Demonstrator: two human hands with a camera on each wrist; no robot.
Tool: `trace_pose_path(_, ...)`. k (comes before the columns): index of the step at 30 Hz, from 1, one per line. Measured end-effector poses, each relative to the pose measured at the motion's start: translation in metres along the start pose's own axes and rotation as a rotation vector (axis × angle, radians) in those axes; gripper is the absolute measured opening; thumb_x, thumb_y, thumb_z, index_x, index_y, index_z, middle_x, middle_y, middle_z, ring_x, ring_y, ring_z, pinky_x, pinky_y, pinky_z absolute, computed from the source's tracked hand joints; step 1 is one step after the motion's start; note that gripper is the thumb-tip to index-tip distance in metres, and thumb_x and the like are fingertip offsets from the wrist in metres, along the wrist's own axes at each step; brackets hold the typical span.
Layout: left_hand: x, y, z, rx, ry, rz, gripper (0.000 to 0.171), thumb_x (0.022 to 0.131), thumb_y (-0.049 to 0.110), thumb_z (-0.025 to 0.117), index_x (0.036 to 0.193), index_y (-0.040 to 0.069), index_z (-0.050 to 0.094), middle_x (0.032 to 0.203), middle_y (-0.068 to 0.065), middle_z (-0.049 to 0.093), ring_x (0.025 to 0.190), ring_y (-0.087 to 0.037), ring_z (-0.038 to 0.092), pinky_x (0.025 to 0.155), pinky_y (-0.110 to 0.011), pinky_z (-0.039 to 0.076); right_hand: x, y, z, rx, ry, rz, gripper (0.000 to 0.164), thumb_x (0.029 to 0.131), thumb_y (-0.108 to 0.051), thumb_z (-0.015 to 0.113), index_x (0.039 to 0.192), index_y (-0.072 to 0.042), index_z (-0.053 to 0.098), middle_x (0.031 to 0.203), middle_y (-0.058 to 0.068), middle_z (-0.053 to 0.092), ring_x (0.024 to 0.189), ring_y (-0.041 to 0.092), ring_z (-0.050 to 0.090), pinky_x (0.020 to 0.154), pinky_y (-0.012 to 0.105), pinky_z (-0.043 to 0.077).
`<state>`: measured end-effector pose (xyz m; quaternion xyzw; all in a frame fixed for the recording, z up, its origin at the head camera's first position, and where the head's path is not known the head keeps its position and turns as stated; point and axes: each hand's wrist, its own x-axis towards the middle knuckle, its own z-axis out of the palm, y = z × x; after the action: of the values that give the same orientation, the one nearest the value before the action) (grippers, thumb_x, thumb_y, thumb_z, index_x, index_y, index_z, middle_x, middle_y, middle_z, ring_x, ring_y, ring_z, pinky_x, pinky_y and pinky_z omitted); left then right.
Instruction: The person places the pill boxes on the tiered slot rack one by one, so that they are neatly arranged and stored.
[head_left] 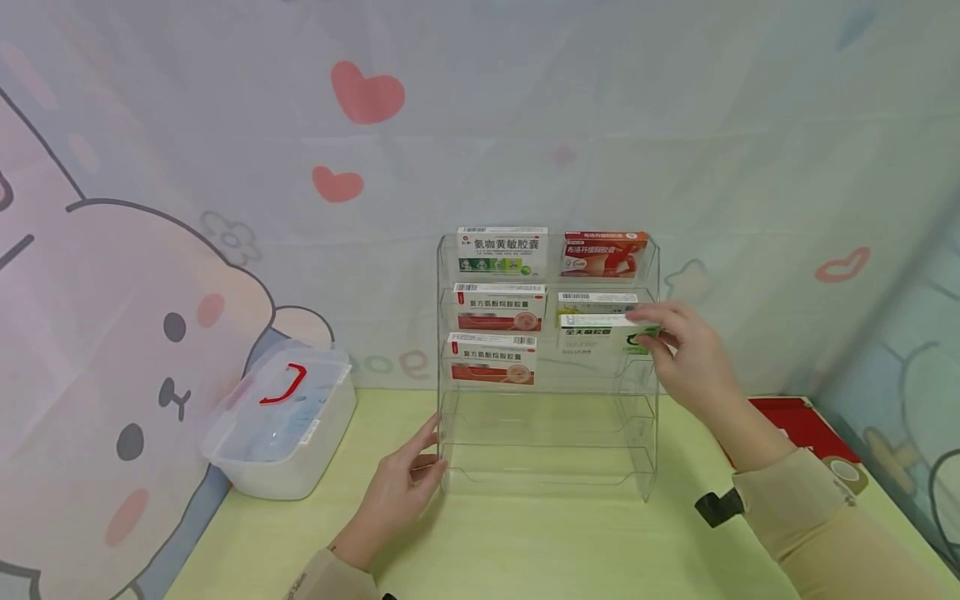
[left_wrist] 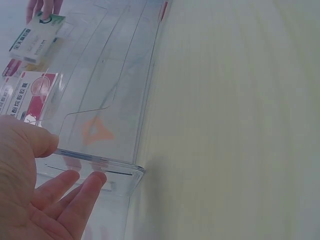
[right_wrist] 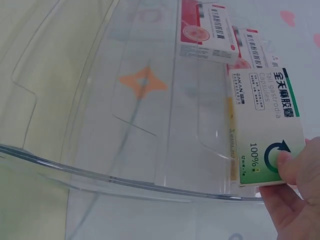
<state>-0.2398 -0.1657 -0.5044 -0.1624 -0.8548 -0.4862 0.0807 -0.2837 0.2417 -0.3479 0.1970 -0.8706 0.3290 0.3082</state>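
A tiered clear acrylic display rack (head_left: 525, 479) stands on the table. My left hand (head_left: 397, 492) holds its left side panel near the bottom, thumb on one face and fingers on the other. My right hand (head_left: 693, 358) pinches the right end of a white and green medicine box (right_wrist: 265, 125), in front of the rack's right side. Just behind that box, a yellowish box (head_left: 596, 298) sits in the second tier, partly hidden. On the left are a white-green box (head_left: 502, 252) and two red-white boxes (head_left: 501, 308) below it. A red box (head_left: 603, 254) occupies the top right.
A white lidded plastic bin (head_left: 288, 417) with a red handle stands left of the rack. At the right, behind my forearm, lie a red item (head_left: 802, 425) and a roll of tape (head_left: 846, 473). A patterned cloth (head_left: 525, 100) hangs behind the table.
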Motion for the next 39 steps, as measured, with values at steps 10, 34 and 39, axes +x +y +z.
trace_pose_path(10, -0.001, 0.0, 0.002, 0.001, 0.003, 0.003, 0.077, 0.097, 0.009, 0.069, 0.159, 0.039, 0.034, 0.141, -0.015, 0.065, 0.109, -0.022, 0.075, 0.092, -0.024, 0.062, -0.006, 0.002, 0.008, -0.137, -0.077, -0.041, 0.035, 0.092, 0.002, 0.071, 0.121, -0.018, 0.072, 0.124, 0.005, 0.066, 0.116, 0.028, 0.064, 0.089, 0.052, 0.062)
trace_pose_path(34, -0.001, -0.001, 0.0, 0.017, 0.002, 0.015, 0.073, 0.098, 0.01, 0.068, 0.16, 0.029, 0.036, 0.141, -0.016, 0.065, 0.108, -0.023, 0.075, 0.091, -0.024, 0.062, -0.003, -0.012, 0.012, -0.226, -0.263, 0.174, 0.022, 0.099, -0.01, 0.064, 0.118, -0.006, 0.074, 0.127, 0.018, 0.068, 0.112, 0.038, 0.068, 0.091, 0.053, 0.06)
trace_pose_path(39, 0.0, -0.001, 0.0, 0.014, 0.001, 0.006, 0.073, 0.098, 0.01, 0.068, 0.16, 0.03, 0.035, 0.141, -0.016, 0.065, 0.108, -0.022, 0.075, 0.091, -0.024, 0.062, -0.005, -0.011, 0.014, -0.232, -0.256, 0.163, 0.024, 0.099, -0.011, 0.064, 0.121, -0.007, 0.074, 0.13, 0.019, 0.067, 0.117, 0.04, 0.066, 0.094, 0.056, 0.059)
